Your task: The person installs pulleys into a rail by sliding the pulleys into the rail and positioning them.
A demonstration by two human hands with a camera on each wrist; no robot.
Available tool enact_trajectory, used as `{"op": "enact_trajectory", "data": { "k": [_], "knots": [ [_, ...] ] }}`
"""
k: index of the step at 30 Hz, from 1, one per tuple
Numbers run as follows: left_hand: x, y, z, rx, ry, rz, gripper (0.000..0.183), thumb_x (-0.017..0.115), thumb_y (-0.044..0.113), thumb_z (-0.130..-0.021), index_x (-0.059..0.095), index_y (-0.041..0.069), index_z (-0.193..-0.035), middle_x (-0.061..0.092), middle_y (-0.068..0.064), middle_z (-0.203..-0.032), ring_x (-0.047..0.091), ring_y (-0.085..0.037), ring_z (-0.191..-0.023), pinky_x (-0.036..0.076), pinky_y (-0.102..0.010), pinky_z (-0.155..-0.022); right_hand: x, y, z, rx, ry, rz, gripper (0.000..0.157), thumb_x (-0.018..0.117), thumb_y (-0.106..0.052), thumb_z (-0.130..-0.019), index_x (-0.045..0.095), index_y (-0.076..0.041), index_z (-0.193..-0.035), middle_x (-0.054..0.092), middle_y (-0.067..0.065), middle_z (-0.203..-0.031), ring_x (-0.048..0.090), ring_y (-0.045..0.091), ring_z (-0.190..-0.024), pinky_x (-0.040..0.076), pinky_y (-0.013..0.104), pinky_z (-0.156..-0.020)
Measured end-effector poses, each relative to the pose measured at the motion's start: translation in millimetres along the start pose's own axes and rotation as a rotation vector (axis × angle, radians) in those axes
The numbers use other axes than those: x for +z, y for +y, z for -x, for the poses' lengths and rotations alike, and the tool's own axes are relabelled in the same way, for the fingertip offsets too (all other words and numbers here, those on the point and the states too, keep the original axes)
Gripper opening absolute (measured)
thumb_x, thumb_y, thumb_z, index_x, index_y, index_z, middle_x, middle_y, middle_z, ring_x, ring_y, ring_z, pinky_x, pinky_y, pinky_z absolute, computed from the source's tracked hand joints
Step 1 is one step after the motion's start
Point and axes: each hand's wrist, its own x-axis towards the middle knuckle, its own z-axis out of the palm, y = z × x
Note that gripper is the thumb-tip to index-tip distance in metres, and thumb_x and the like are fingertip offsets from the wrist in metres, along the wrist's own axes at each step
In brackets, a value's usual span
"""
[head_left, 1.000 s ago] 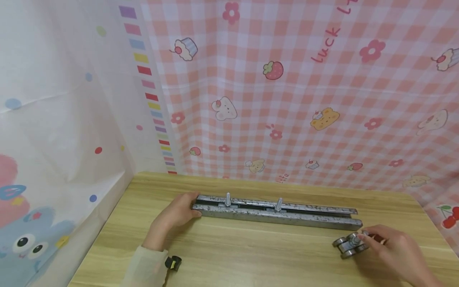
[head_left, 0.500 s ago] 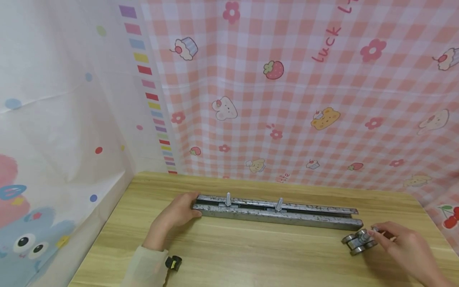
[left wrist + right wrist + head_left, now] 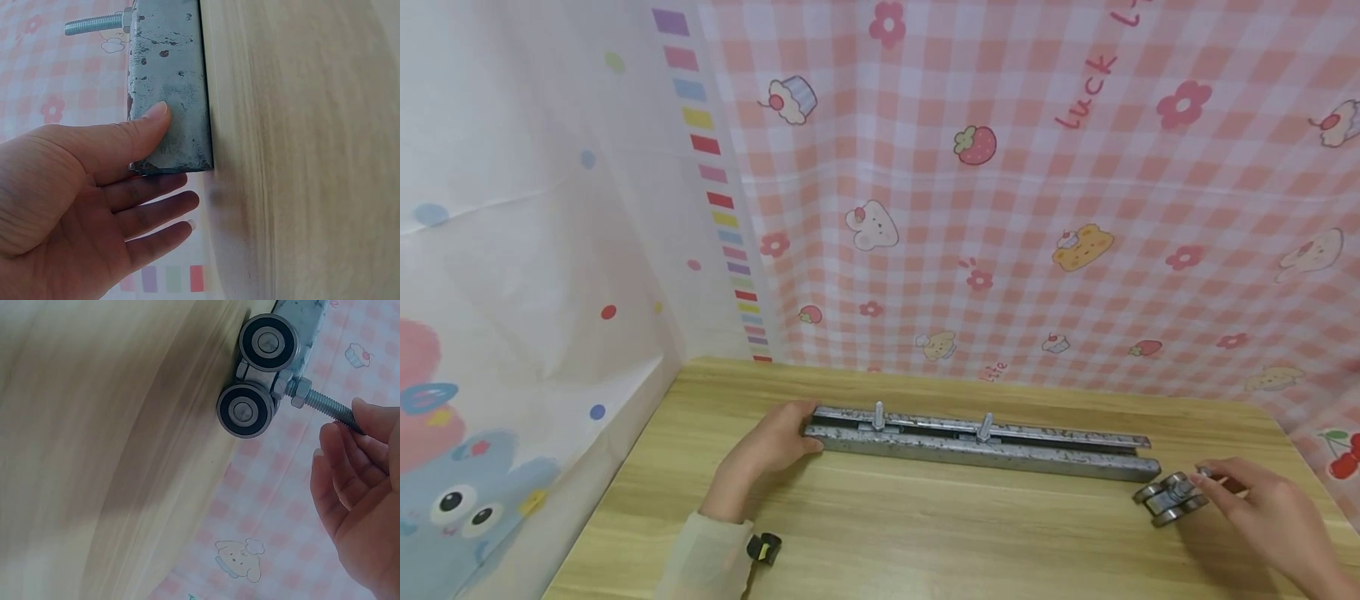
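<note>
A grey, scuffed metal channel track (image 3: 1000, 454) lies across the wooden table with its slot facing up. Two threaded bolts (image 3: 878, 417) stick up through that slot. My left hand (image 3: 778, 437) grips the track's left end; in the left wrist view the thumb presses the side wall and the other fingers pass behind the end. Just off the track's right end, my right hand (image 3: 1266, 512) pinches the bolt of a roller trolley (image 3: 1172, 497). Its bearing wheels (image 3: 244, 410), hex nuts and threaded bolt (image 3: 331, 409) show in the right wrist view.
The wooden table (image 3: 925, 533) reaches back to a pink checked cloth (image 3: 1000, 208). A white printed cloth (image 3: 535, 250) hangs on the left. Beside the left sleeve (image 3: 703, 558) is a small black clip-like piece (image 3: 765, 548).
My right hand has carried the roller trolley to the right and slightly back, away from its earlier place before the track's end. The left hand and track stay put.
</note>
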Motion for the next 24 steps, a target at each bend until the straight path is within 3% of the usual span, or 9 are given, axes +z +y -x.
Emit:
{"op": "enact_trajectory", "data": {
  "k": [4, 9, 16, 20, 24],
  "knots": [
    [-0.3, 0.2, -0.1, 0.0, 0.001, -0.005, 0.043, 0.083, 0.004, -0.089, 0.067, 0.0, -0.129, 0.07, -0.013, -0.125, 0.063, -0.033, -0.122, 0.051, -0.052, -0.107, -1.5, 4.4, -2.7, 0.014, -0.007, 0.008, 0.024, 0.073, -0.007, -0.096, 0.071, 0.012, -0.11, 0.071, 0.028, -0.096, 0.067, 0.039, -0.074, 0.056, 0.052, -0.056],
    [0.3, 0.4, -0.1, -0.004, 0.003, -0.015, 0.043, 0.082, 0.005, -0.089, 0.067, -0.001, -0.129, 0.07, -0.014, -0.126, 0.063, -0.033, -0.122, 0.051, -0.052, -0.108, -2.5, 12.5, -3.9, -0.028, 0.034, 0.004, 0.023, 0.074, -0.002, -0.094, 0.069, 0.014, -0.11, 0.07, 0.028, -0.092, 0.067, 0.038, -0.071, 0.056, 0.053, -0.056],
    [-0.1, 1.0, -0.1, -0.004, 0.002, -0.01, 0.044, 0.083, 0.004, -0.089, 0.067, -0.001, -0.129, 0.07, -0.015, -0.126, 0.063, -0.033, -0.123, 0.051, -0.052, -0.107, -5.2, 20.6, -8.6, -0.022, 0.057, 0.028, 0.025, 0.075, -0.004, -0.094, 0.069, 0.014, -0.11, 0.071, 0.028, -0.092, 0.065, 0.028, -0.063, 0.049, 0.033, -0.047],
    [-0.2, 0.8, 0.1, -0.011, 0.003, -0.005, 0.048, 0.083, 0.005, -0.089, 0.065, -0.002, -0.133, 0.068, -0.016, -0.131, 0.061, -0.034, -0.126, 0.05, -0.053, -0.109, -5.0, 24.3, -12.5, 0.03, 0.022, 0.023, 0.029, 0.071, -0.006, -0.098, 0.065, 0.017, -0.115, 0.068, 0.033, -0.096, 0.063, 0.028, -0.063, 0.046, 0.033, -0.047],
    [-0.5, 0.8, 0.2, -0.01, 0.002, -0.012, 0.049, 0.082, 0.005, -0.09, 0.064, -0.002, -0.135, 0.068, -0.017, -0.132, 0.061, -0.036, -0.128, 0.049, -0.053, -0.11, -4.3, 28.1, -14.7, 0.018, 0.048, 0.018, 0.027, 0.07, -0.001, -0.097, 0.064, 0.019, -0.113, 0.067, 0.035, -0.095, 0.063, 0.029, -0.062, 0.044, 0.03, -0.045]
  ]
}}
